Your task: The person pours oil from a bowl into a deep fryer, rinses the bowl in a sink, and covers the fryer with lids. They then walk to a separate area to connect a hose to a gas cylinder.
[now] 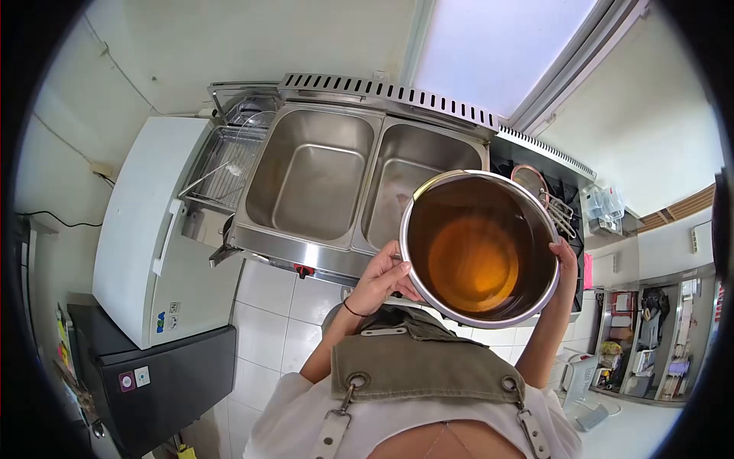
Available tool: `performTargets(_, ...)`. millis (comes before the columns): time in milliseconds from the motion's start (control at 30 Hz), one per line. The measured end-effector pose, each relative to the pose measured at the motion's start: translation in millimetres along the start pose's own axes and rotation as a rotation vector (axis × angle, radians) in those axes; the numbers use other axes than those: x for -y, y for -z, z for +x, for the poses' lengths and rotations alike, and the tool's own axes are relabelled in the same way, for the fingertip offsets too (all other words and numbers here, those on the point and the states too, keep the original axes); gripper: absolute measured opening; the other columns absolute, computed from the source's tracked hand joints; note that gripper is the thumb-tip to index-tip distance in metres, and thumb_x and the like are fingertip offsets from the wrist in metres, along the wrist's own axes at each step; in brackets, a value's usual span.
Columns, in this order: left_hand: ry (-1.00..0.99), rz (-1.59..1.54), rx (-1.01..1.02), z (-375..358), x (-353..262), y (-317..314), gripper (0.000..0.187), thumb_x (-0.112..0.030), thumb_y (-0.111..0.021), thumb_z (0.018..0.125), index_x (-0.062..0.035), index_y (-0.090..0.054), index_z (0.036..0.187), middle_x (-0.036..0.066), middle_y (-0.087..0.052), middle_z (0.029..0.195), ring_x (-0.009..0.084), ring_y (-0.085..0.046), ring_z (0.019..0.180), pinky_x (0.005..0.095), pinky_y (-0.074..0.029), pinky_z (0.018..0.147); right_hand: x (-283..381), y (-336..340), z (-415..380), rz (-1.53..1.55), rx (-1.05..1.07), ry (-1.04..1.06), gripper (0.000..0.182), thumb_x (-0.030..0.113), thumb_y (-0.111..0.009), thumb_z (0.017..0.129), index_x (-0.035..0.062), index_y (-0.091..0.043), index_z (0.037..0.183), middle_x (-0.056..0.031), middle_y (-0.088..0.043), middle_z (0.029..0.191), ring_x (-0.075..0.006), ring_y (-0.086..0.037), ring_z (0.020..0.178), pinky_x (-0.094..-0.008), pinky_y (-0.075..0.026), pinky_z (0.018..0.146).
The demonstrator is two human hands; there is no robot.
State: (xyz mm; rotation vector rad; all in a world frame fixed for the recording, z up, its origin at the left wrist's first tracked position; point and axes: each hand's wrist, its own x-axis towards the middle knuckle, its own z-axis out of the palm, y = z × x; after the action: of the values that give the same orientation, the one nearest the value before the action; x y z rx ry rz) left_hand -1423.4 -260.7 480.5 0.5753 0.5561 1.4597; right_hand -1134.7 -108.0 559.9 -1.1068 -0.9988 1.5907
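Note:
I hold a large steel pot [535, 222] in front of my chest, tilted toward me, with amber oil [472, 264] pooled in its bottom. My left hand [382, 275] grips the pot's rim on the left side, and a dark band circles that wrist. My right hand [567, 256] holds the rim on the right side. The pot hangs in front of the right tank [401, 172] of a two-tank steel fryer and covers that tank's near right part. The left tank [310, 172] looks empty.
A wire rack [222, 164] sits left of the fryer. A white chest freezer [145, 237] stands at left, above a black cabinet [164, 382]. Wire skimmers [554, 203] lie behind the pot. Shelves [650, 344] stand at far right. The floor is white tile [267, 321].

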Motion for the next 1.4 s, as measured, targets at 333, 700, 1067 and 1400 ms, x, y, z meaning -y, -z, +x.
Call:
performTargets(333, 0.030, 0.033, -0.001, -1, -3, -1, 0.026, -0.014, -0.044, 0.092, 0.0008, -0.035, 0.112, 0.015, -0.061, 0.086, 0.0221, -0.067, 0.069, 0.0282, -0.057, 0.059, 7, -11, -5, -0.027, 0.000, -0.015, 0.027, 0.006, -0.047, 0.077, -0.0053, -0.055, 0.101, -0.0120, -0.063, 0.089, -0.0174, -0.063, 0.074, -0.0249, -0.051, 0.070)
performTargets(700, 0.060, -0.016, 0.005, -1, 0, 2, 0.026, -0.013, -0.045, 0.092, -0.0013, -0.035, 0.113, 0.014, -0.061, 0.086, 0.0223, -0.067, 0.069, 0.0282, -0.057, 0.059, 6, -10, -4, -0.028, -0.037, -0.021, 0.028, 0.006, -0.048, 0.077, -0.0050, -0.055, 0.102, -0.0120, -0.063, 0.092, -0.0182, -0.063, 0.078, -0.0265, -0.051, 0.074)
performTargets(1067, 0.066, -0.039, 0.108, -6, -2, 7, 0.031, -0.013, -0.049, 0.090, -0.0039, -0.036, 0.117, 0.012, -0.061, 0.098, 0.0200, -0.065, 0.082, 0.0261, -0.054, 0.067, 6, -11, -9, -0.038, -0.052, -0.010, 0.028, 0.008, -0.051, 0.077, -0.0041, -0.055, 0.102, -0.0121, -0.062, 0.094, -0.0196, -0.063, 0.081, -0.0280, -0.050, 0.076)
performTargets(1400, 0.126, 0.058, 0.163, -10, 3, 5, 0.025, -0.020, -0.048, 0.093, -0.0016, -0.048, 0.109, 0.012, -0.062, 0.098, 0.0199, -0.064, 0.087, 0.0287, -0.052, 0.076, 3, -9, -18, -0.025, -0.079, 0.009, 0.029, 0.009, -0.050, 0.078, -0.0049, -0.054, 0.103, -0.0138, -0.062, 0.096, -0.0200, -0.062, 0.083, -0.0287, -0.050, 0.078)
